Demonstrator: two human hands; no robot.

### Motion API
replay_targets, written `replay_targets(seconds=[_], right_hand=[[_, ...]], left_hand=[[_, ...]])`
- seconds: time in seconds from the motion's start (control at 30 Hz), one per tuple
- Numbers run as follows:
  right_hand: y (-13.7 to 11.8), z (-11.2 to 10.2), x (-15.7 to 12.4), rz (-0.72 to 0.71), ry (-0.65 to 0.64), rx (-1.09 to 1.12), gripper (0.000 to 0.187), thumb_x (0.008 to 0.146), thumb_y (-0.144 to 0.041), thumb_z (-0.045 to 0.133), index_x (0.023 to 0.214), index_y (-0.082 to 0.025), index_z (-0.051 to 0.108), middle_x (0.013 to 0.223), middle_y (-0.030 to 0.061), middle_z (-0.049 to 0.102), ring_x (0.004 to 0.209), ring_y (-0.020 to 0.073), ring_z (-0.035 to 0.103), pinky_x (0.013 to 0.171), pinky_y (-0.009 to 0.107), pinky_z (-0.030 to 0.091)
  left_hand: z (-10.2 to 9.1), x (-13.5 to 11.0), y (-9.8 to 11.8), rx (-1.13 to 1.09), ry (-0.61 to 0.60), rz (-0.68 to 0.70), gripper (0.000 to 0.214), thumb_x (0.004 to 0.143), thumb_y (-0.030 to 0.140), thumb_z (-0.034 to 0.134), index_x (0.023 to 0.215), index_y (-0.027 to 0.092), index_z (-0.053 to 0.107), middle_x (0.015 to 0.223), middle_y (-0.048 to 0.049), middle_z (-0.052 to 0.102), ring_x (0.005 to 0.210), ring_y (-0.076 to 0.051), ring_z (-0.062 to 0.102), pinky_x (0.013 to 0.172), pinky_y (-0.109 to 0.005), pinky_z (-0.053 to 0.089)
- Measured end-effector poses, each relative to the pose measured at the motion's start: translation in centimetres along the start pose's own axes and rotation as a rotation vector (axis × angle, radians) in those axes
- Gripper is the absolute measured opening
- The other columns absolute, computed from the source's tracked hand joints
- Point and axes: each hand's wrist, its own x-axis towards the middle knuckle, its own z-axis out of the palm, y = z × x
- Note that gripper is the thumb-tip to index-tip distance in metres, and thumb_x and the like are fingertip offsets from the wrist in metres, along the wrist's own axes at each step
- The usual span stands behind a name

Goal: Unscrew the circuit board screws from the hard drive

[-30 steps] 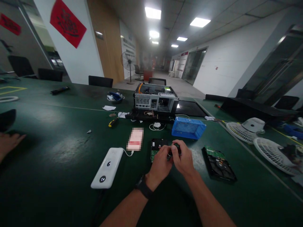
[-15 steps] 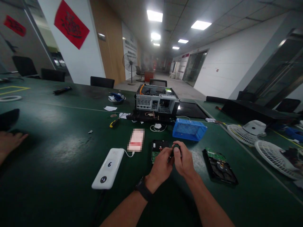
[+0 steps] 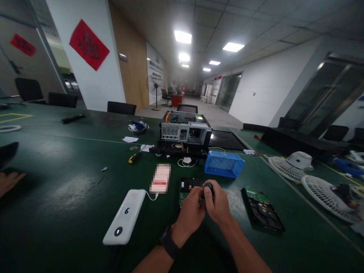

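Observation:
My two hands meet over a hard drive (image 3: pixel 186 184) lying on the green table, its black body and green circuit board partly covered by them. My right hand (image 3: pixel 217 203) is closed around a dark, round-ended handle (image 3: pixel 209 185), thumb pressed along it; the rest of that tool is hidden. Close against it, my left hand (image 3: pixel 192 208), with a black band on the wrist, has its fingers curled together. What they grip is hidden from view. A second hard drive (image 3: pixel 263 208) lies to the right, its green board at the far end.
Beyond my hands stand a blue bin (image 3: pixel 224 164) and an opened computer case (image 3: pixel 185 131). To the left lie a white power bank (image 3: pixel 125 216), a blurred-out phone (image 3: pixel 160 178) and a yellow-black screwdriver (image 3: pixel 134 157). White fan parts (image 3: pixel 327 193) lie right. Another person's hand (image 3: pixel 10 182) shows far left.
The view has tilted up slightly, so everything on the table sits lower in the picture. My hands stay together over the hard drive, with the grip much the same.

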Motion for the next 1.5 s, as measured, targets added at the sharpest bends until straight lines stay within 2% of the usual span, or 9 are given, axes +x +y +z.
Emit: replay_targets(seconds=[0.2, 0.37, 0.57, 0.73, 1.2, 1.3, 1.5], right_hand=[[-0.4, -0.3, -0.1, 0.022, -0.031, 0.002, 0.016, 0.091, -0.028, 0.040, 0.097, -0.020, 0.052, 0.085, 0.0038, 0.060, 0.077, 0.0163, 0.059, 0.066, 0.026, 0.046], [-0.2, -0.4, -0.2, 0.032, -0.030, -0.004, 0.017, 0.090, -0.029, 0.041, 0.099, -0.020, 0.053, 0.085, 0.0039, 0.061, 0.075, 0.0167, 0.060, 0.066, 0.027, 0.047], [0.7, 0.0, -0.6, -0.035, 0.011, 0.032, 0.036, 0.091, -0.026, 0.036, 0.126, -0.019, 0.041, 0.103, 0.0077, 0.062, 0.086, 0.0182, 0.062, 0.076, 0.031, 0.050], [0.4, 0.0, -0.3, -0.017, 0.002, -0.007, 0.027, 0.092, -0.025, 0.036, 0.114, -0.020, 0.050, 0.097, 0.0063, 0.063, 0.086, 0.0181, 0.062, 0.074, 0.029, 0.050], [-0.4, -0.3, -0.2, -0.037, 0.038, -0.017, 0.021, 0.091, -0.026, 0.039, 0.105, -0.021, 0.054, 0.087, 0.0040, 0.064, 0.076, 0.0174, 0.063, 0.066, 0.027, 0.050], [-0.3, -0.2, -0.3, -0.043, 0.044, -0.018, 0.023, 0.091, -0.026, 0.039, 0.108, -0.021, 0.053, 0.089, 0.0046, 0.065, 0.078, 0.0184, 0.064, 0.069, 0.029, 0.051], [0.2, 0.0, -0.5, -0.066, 0.071, -0.056, 0.036, 0.091, -0.025, 0.040, 0.127, -0.019, 0.044, 0.109, 0.0088, 0.063, 0.095, 0.0210, 0.063, 0.081, 0.034, 0.051]], left_hand=[[0.4, -0.2, -0.2, 0.051, 0.073, -0.109, 0.026, 0.078, 0.008, 0.052, 0.100, 0.020, 0.057, 0.098, -0.0048, 0.062, 0.089, -0.018, 0.059, 0.079, -0.032, 0.045], [0.7, -0.3, -0.3, 0.041, 0.055, -0.115, 0.023, 0.080, 0.008, 0.049, 0.096, 0.020, 0.058, 0.094, -0.0039, 0.064, 0.085, -0.017, 0.060, 0.075, -0.029, 0.045], [0.5, -0.4, -0.2, 0.056, 0.039, -0.100, 0.020, 0.083, 0.014, 0.049, 0.100, 0.020, 0.057, 0.096, -0.0045, 0.063, 0.087, -0.017, 0.060, 0.077, -0.030, 0.045], [0.4, -0.3, -0.2, 0.074, 0.038, -0.084, 0.018, 0.084, 0.014, 0.048, 0.099, 0.020, 0.056, 0.096, -0.0044, 0.063, 0.088, -0.018, 0.059, 0.078, -0.031, 0.045], [0.6, -0.4, 0.2, 0.054, 0.040, -0.122, 0.013, 0.084, 0.015, 0.047, 0.091, 0.021, 0.056, 0.091, -0.0037, 0.063, 0.084, -0.017, 0.060, 0.074, -0.029, 0.045], [0.6, -0.5, 0.4, 0.049, 0.047, -0.127, 0.012, 0.085, 0.016, 0.046, 0.089, 0.021, 0.057, 0.089, -0.0040, 0.063, 0.083, -0.017, 0.059, 0.074, -0.029, 0.045], [0.4, -0.4, 0.6, 0.006, 0.040, -0.095, 0.018, 0.086, 0.016, 0.045, 0.096, 0.021, 0.058, 0.095, -0.0051, 0.063, 0.086, -0.018, 0.059, 0.077, -0.031, 0.045]])
